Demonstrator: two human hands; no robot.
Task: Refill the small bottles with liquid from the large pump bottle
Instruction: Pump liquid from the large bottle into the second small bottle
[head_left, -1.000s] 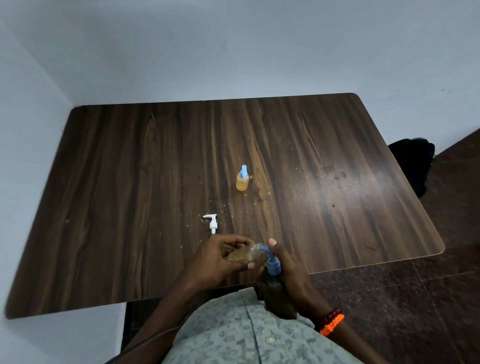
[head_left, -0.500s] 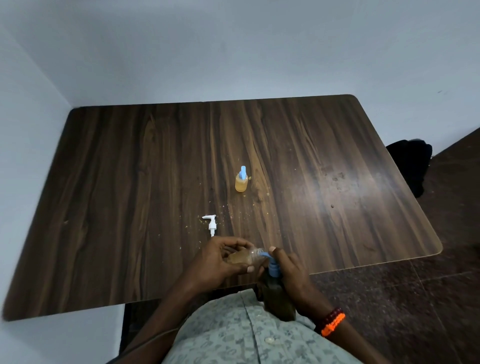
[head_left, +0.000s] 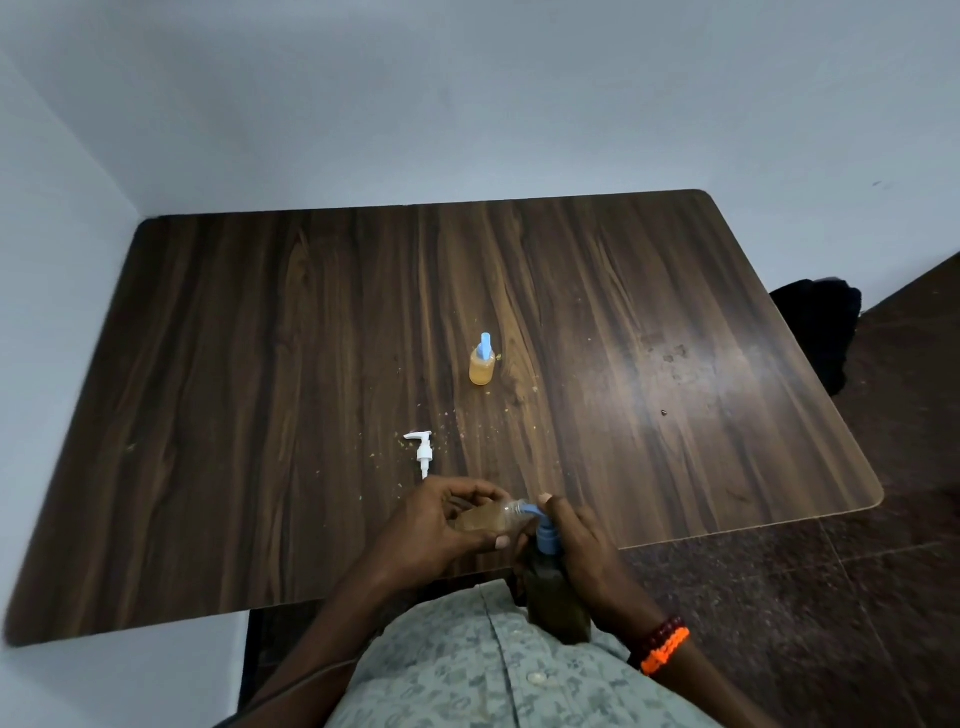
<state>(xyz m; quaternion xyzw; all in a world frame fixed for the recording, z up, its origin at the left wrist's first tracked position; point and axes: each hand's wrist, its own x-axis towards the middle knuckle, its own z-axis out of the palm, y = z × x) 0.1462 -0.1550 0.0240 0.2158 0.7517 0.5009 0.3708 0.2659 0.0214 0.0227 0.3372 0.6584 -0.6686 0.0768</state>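
Amber liquid partly fills the small clear bottle (head_left: 485, 519), tipped sideways in the left hand's (head_left: 441, 525) curled fingers at lower centre. Right hand (head_left: 582, 551) grips the dark pump bottle (head_left: 556, 597), thumb atop its blue pump (head_left: 545, 535). Centre table (head_left: 260, 364): another small bottle (head_left: 481, 366), amber-filled.

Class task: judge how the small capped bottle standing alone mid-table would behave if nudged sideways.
The small capped bottle probably tips rather than slides: it looks narrow, with a tall blue cap on top. Nearly full of amber liquid, it likely feels weighty for its size. On its side, its seemingly round body might roll.
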